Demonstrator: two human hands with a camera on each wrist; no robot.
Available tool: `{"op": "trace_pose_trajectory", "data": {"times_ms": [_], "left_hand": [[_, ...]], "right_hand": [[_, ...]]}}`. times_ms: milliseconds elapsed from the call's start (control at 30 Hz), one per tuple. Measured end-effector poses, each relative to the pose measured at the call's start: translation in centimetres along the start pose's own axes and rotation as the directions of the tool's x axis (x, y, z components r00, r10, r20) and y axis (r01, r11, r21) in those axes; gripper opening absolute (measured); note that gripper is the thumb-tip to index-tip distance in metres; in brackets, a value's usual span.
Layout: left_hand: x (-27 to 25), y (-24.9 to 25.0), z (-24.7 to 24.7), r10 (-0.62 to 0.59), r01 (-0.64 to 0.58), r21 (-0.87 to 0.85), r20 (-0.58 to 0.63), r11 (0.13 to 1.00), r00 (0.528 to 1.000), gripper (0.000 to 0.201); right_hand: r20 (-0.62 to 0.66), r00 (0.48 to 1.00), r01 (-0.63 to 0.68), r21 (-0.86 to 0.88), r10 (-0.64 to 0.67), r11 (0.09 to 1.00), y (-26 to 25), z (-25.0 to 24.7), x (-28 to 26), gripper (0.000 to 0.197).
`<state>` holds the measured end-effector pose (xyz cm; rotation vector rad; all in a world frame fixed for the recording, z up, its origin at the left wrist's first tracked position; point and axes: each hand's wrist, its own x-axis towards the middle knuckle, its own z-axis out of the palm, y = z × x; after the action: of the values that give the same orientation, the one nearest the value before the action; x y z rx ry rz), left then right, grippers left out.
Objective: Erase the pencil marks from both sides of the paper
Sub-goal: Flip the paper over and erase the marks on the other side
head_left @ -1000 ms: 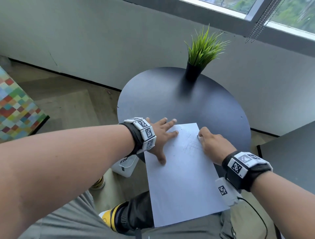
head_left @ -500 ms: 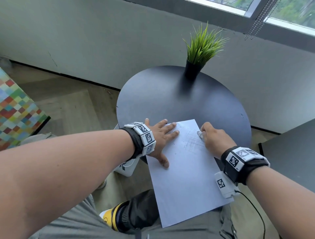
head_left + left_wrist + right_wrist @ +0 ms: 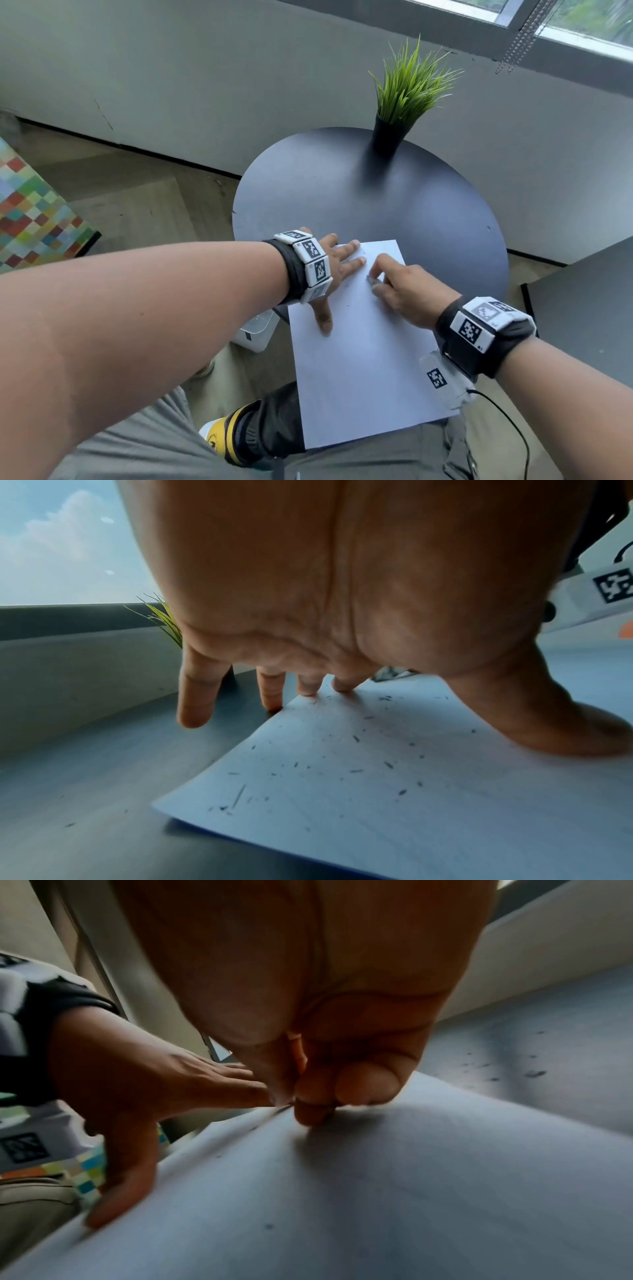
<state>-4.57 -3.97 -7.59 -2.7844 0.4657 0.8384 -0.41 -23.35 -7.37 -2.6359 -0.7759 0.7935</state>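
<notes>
A white sheet of paper [image 3: 359,370] lies on the round black table [image 3: 342,192], its near end hanging over my lap. My left hand [image 3: 342,267] presses flat on the sheet's far left corner, fingers spread, thumb [image 3: 323,320] on the left edge. My right hand [image 3: 376,279] pinches a small whitish eraser [image 3: 372,281] against the paper near its far middle, close to the left fingertips. The left wrist view shows the paper [image 3: 377,791] strewn with dark eraser crumbs [image 3: 356,771]. In the right wrist view the curled fingers [image 3: 308,1112] touch the paper [image 3: 377,1191]; the eraser is hidden.
A potted grass plant [image 3: 407,99] stands at the table's far side. A second dark tabletop [image 3: 589,308] is at the right. On the floor to the left are a white box [image 3: 255,334] and a colourful chequered object [image 3: 30,219].
My right hand has slid left with the eraser, from the paper's right edge to its far middle. The left hand still presses the same corner.
</notes>
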Motion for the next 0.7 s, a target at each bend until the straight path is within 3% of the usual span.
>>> {"op": "trace_pose_trajectory", "data": {"times_ms": [67, 200, 267, 367, 400, 533, 567, 667, 700], "left_hand": [[0.1, 0.0, 0.0, 0.001, -0.001, 0.008, 0.016, 1.0, 1.0, 0.146], [0.1, 0.1, -0.1, -0.017, 0.018, -0.025, 0.04, 1.0, 0.999, 0.145], [0.1, 0.1, 0.0, -0.02, 0.022, -0.052, 0.05, 0.998, 0.999, 0.146], [0.1, 0.0, 0.0, -0.023, 0.027, -0.073, 0.059, 0.997, 0.998, 0.147], [0.0, 0.1, 0.0, -0.023, 0.028, -0.073, 0.063, 0.997, 0.998, 0.146], [-0.1, 0.4, -0.3, -0.018, 0.025, -0.089, 0.079, 0.996, 0.997, 0.144], [-0.2, 0.4, -0.3, -0.02, 0.026, -0.088, 0.078, 0.996, 0.997, 0.144], [-0.4, 0.2, -0.2, -0.02, 0.027, -0.088, 0.076, 0.996, 0.997, 0.143], [-0.4, 0.2, -0.3, -0.023, 0.03, -0.089, 0.078, 0.996, 0.997, 0.143]], "right_hand": [[0.026, 1.0, 0.012, 0.002, -0.012, 1.0, 0.1, -0.3, 0.1, 0.008], [-0.165, 0.977, -0.124, 0.093, 0.138, 0.988, 1.0, -1.4, 1.1, 0.015], [-0.105, 0.99, -0.08, 0.098, 0.09, 0.992, 0.7, -0.6, 0.9, 0.009], [0.107, 0.991, 0.071, 0.062, -0.077, 0.996, -0.6, 0.9, -0.3, 0.005], [0.093, 0.991, 0.091, 0.04, -0.094, 0.995, -0.6, 0.9, -0.2, 0.006], [-0.2, 0.978, -0.043, 0.058, 0.053, 0.997, 1.1, -0.4, 0.8, 0.01], [-0.172, 0.985, -0.027, 0.042, 0.034, 0.999, 1.0, -0.1, 0.6, 0.008], [0.069, 0.987, 0.148, 0.007, -0.148, 0.989, -0.4, 1.4, -0.7, 0.009], [0.078, 0.985, 0.157, 0.001, -0.157, 0.988, -0.4, 1.3, -0.7, 0.01]]}}
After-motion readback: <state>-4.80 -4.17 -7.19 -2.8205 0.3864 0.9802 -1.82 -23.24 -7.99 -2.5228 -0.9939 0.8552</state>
